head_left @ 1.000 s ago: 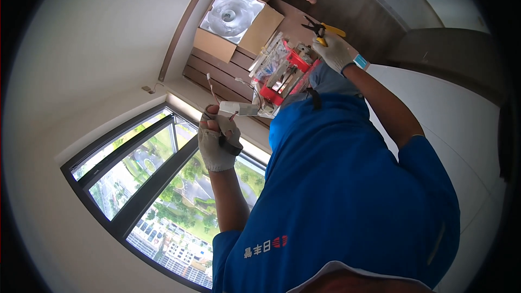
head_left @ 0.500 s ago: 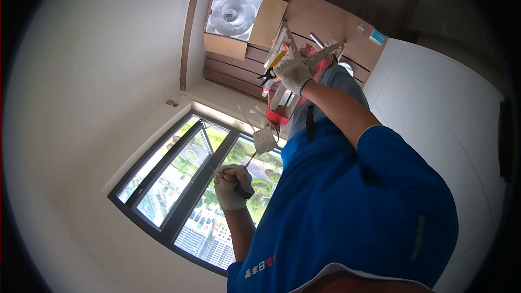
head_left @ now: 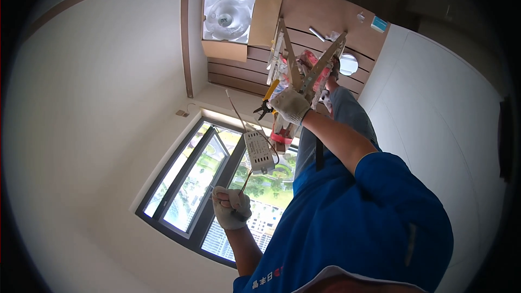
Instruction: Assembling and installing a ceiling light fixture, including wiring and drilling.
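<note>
My left hand [head_left: 231,207], in a pale work glove, is closed around thin wires in front of the window. Those wires run up to a white box-shaped LED driver [head_left: 259,152] with slots in its face, apart from both hands. More leads stick out from the driver's far end. My right hand [head_left: 291,106], also gloved, is closed on yellow-handled wire strippers [head_left: 266,100] with dark jaws. It is close to the top of a stepladder [head_left: 293,57]; whether it touches the ladder I cannot tell.
Below is a brown floor with dark slat lines. An open cardboard box [head_left: 266,21] holds a round item in clear wrapping. A white disc [head_left: 348,65] and a small blue-white box [head_left: 379,24] lie near a white panel [head_left: 429,87]. A dark-framed window [head_left: 201,184] is at left.
The driver has turned and swung so that its slotted face shows. My right hand with the wire strippers and my left hand both sit lower in the picture. The whole view has shifted.
</note>
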Motion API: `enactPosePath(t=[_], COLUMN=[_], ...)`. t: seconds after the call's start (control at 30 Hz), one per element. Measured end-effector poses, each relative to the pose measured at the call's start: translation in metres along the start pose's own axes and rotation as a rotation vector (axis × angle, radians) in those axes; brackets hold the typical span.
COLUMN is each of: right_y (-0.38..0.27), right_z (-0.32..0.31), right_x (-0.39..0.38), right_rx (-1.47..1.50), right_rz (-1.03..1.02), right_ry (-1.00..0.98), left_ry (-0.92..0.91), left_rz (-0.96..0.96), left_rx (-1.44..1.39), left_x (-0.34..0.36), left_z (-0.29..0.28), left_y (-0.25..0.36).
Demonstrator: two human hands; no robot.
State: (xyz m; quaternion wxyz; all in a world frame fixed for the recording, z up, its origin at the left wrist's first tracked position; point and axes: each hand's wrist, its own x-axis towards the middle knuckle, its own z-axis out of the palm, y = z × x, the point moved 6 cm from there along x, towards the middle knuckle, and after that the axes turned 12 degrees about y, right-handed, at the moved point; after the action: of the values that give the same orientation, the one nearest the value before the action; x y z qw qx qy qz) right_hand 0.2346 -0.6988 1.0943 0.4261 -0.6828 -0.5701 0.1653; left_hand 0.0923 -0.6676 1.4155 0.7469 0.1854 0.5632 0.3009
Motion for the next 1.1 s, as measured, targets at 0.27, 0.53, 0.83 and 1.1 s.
enactPosePath(t=[0.27,0.53,0.83,1.1], right_y=[-0.003,-0.005,-0.002,0.051], right_z=[-0.021,-0.018,-0.001,-0.052], right_x=[0.011,0.011,0.014,0.002], right_rx=[-0.033,-0.011,-0.126,0.735], right_rz=[0.036,0.028,0.013,0.930], right_ry=[-0.117,-0.130,-0.322,-0.188], left_ry=[0.082,0.000,-0.092,-0.290], left_rz=[0.014,0.174,0.290,0.286], left_rx=[0.101,0.000,-0.031,-0.002], left_x=[-0.002,-0.057,-0.094,-0.071], left_z=[0.047,0.036,0.040,0.077], left_y=[0.004,0.004,0.009,0.054])
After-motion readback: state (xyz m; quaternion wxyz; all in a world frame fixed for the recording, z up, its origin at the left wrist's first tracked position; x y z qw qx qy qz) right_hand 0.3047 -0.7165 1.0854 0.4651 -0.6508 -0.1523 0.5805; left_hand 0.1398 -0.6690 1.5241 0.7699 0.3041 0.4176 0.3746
